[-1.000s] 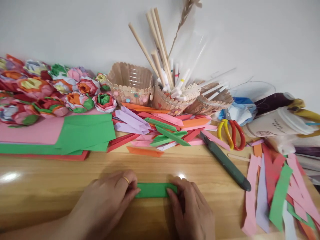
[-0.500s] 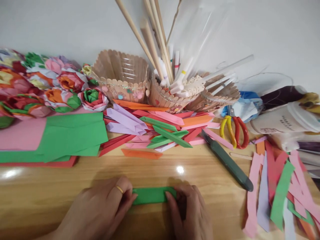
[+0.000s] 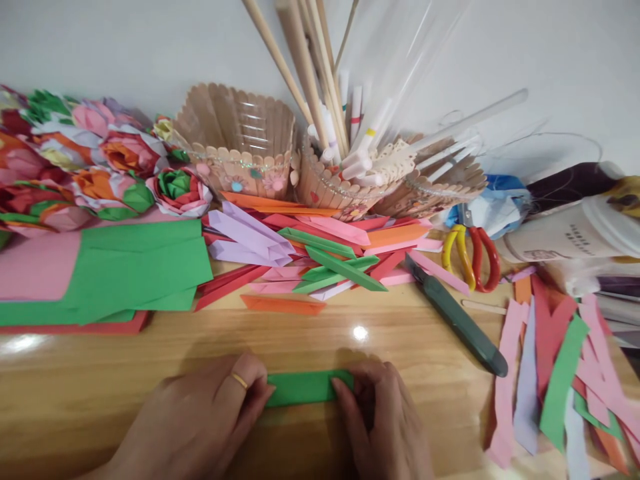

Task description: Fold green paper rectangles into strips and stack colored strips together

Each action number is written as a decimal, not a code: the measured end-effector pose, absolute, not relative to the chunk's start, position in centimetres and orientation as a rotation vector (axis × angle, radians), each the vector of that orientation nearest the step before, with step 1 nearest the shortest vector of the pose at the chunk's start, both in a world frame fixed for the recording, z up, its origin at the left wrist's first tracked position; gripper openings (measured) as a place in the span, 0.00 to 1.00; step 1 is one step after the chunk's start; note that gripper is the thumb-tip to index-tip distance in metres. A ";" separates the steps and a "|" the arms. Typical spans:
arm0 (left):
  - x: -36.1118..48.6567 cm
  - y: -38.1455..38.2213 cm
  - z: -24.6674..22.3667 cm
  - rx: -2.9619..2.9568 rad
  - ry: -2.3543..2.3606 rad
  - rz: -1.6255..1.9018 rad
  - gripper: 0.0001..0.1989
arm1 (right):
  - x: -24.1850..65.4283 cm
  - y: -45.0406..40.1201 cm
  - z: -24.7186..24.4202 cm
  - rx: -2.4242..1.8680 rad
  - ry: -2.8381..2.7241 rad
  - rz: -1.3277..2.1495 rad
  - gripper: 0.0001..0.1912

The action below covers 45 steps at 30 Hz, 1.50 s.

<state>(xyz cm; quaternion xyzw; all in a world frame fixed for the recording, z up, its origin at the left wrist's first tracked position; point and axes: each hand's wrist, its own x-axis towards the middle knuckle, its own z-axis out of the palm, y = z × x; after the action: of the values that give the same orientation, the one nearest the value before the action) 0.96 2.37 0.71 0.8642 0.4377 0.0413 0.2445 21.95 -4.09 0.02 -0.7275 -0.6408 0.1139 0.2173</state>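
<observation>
head: closed grips [image 3: 200,410] [image 3: 384,417] on green strip [image 3: 303,388]

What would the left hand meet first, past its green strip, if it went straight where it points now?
The left hand, pointing forward and right, would probably cross tabletop and meet the folded paper strips first; depth leaves the exact piece unclear.

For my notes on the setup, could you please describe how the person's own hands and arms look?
The bare left hand wears a narrow gold-coloured ring on one finger; the bare right hand shows no ring. No glove or sleeve shows.
</observation>
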 end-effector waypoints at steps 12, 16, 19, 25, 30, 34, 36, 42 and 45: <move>1.4 3.3 1.1 2.818 0.968 0.238 0.18 | 22.4 -3.3 0.5 -1.868 -1.914 0.181 0.08; 1.5 3.0 0.9 2.947 0.667 0.463 0.20 | 22.5 -3.5 0.5 -1.877 -1.876 0.153 0.08; 1.6 2.6 0.7 3.016 0.619 0.520 0.18 | 23.0 -4.2 0.8 -1.851 -1.884 0.062 0.08; 1.4 2.2 0.3 3.133 0.593 0.501 0.17 | 22.1 -5.6 1.6 -1.428 -2.350 -0.083 0.19; 0.7 1.3 0.1 3.235 0.590 0.340 0.18 | 21.2 -6.2 1.1 -1.513 -2.434 -0.007 0.28; -0.5 0.8 0.8 3.334 0.495 0.218 0.21 | 21.0 -6.5 0.8 -1.596 -2.404 0.009 0.28; -1.1 0.8 1.4 3.294 0.518 0.141 0.23 | 20.8 -6.5 0.8 -1.615 -2.390 0.013 0.26; -2.1 1.4 2.2 3.175 0.548 0.061 0.24 | 21.6 -7.0 1.1 -1.667 -2.425 -0.033 0.24; -2.3 1.6 1.2 3.134 0.640 0.143 0.27 | 22.6 -7.4 1.3 -1.698 -2.486 -0.107 0.25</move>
<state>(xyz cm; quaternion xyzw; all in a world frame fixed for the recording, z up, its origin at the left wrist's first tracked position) -2.25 1.56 1.16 0.9784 0.1998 0.0447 -0.0301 22.57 -7.43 1.30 -0.5625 -0.8235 -0.0355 0.0645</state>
